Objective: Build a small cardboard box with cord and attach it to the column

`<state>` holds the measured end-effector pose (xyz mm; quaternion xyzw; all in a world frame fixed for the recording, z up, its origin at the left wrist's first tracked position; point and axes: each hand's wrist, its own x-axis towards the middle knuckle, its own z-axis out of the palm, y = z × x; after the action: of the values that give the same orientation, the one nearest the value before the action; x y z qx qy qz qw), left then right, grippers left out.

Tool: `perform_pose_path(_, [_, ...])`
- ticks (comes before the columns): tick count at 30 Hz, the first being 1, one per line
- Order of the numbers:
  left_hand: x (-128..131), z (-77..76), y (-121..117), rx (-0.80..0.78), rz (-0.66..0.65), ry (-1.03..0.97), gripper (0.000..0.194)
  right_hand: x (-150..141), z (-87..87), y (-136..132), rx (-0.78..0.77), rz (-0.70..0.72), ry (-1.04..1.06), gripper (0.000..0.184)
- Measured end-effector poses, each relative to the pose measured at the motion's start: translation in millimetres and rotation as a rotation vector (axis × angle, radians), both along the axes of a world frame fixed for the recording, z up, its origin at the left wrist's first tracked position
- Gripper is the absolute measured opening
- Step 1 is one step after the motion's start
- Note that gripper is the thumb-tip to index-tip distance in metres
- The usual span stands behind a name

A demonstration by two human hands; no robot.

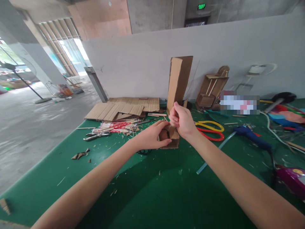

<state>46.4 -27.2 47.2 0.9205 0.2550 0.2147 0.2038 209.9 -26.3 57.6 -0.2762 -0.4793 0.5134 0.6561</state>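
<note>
A tall folded cardboard piece [179,79] stands upright on the green table [152,190], with a small cardboard box shape [172,137] at its base. My left hand [152,136] wraps around the small cardboard box from the left, fingers closed on it. My right hand [182,121] is closed in a pinch on the lower edge of the tall cardboard piece, just above the box.
Flat cardboard sheets [124,108] lie at the back left, with sticks and pliers [96,136] in front. Yellow and red scissors [211,129], a blue glue gun [252,137], a cardboard model [212,89] and a purple object [292,179] sit to the right. Scraps litter the table.
</note>
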Motion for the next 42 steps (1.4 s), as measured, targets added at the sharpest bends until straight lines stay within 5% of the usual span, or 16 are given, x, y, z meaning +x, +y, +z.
perform_pose_path(5, [-1,0.4,1,-0.083,-0.02,0.034,0.076,0,0.5,-1,0.014,-0.007,0.034,0.047])
perform_pose_path(12, [2,-2.2,-1,-0.039,-0.018,0.0,0.061,-2,-0.3,-2,0.002,-0.017,0.017,0.046])
perform_pose_path(22, [5,-4.3,-4,-0.043,-0.016,0.029,0.084,-2,0.7,-3,-0.002,-0.018,0.038,0.046])
perform_pose_path(27, [10,-11.2,-7,-0.022,0.079,0.078,0.076,-2,-1.5,-3,-0.018,0.014,0.135,0.044])
perform_pose_path(42, [10,-18.1,-5,-0.045,0.047,0.014,0.065,1,-0.1,-8,-0.097,0.012,0.161,0.051])
